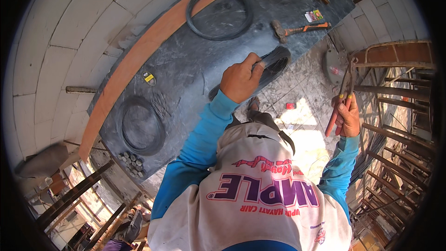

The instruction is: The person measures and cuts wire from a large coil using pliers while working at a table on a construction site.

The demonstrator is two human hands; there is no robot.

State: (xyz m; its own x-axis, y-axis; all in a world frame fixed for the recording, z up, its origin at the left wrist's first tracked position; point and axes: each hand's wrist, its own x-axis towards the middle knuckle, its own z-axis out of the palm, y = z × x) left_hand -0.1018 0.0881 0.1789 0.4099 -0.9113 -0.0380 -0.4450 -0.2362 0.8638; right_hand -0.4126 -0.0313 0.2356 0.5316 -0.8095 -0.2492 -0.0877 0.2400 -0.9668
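My left hand (240, 78) is closed around a narrow, elongated coil of dark wire (280, 58) at the front edge of the dark table (179, 81). The coil's far end shows beyond my fingers, and its near end sticks out past my wrist. Off to the right, away from the table, my right hand (349, 120) grips a pair of pincers (345, 86) by their red handles with yellow bands. The pincers stand roughly upright with the jaws pointing away from me, touching no wire.
On the table lie a round wire coil (249, 18), another coil (159, 142), loose wire lengths (160, 106), a hammer (304, 29), a small card packet (313, 16) and several small grey bundles (131, 164). Rusty metal frames (395, 130) crowd the right side.
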